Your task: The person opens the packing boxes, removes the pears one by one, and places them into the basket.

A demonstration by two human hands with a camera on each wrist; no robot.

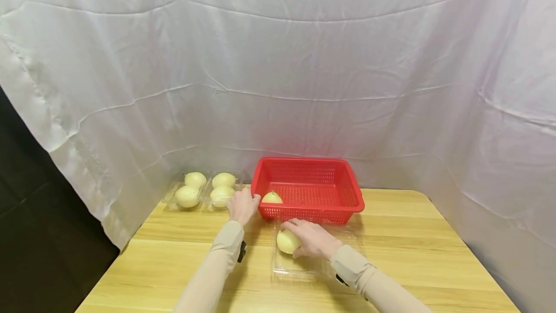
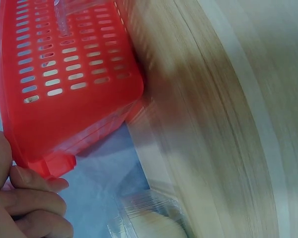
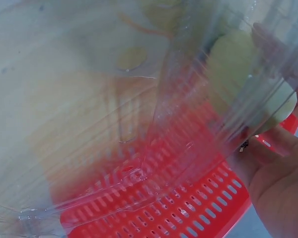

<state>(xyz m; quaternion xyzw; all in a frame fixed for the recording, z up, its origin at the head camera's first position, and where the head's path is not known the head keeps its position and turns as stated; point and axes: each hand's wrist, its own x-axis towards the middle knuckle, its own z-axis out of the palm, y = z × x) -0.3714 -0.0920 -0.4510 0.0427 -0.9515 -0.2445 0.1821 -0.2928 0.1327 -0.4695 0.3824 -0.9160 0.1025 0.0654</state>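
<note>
My left hand (image 1: 243, 204) grips the left end of a red perforated plastic basket (image 1: 312, 206), its fingers (image 2: 39, 203) curled at the rim in the left wrist view. One pale yellow pear (image 1: 272, 198) with a stem sits in the basket's front left corner. My right hand (image 1: 314, 239) holds another pale yellow pear (image 1: 287, 242) at the left side of a clear plastic box (image 1: 284, 272) in front of the basket. In the right wrist view, the box's clear plastic (image 3: 89, 99) covers much of the picture and partly blurs the pear (image 3: 231, 72).
Left of the basket, two clear boxes stand side by side at the back of the wooden table (image 1: 165, 260), holding pears (image 1: 187, 196) in pairs. A pale curtain (image 1: 304, 62) hangs behind the table and along its sides.
</note>
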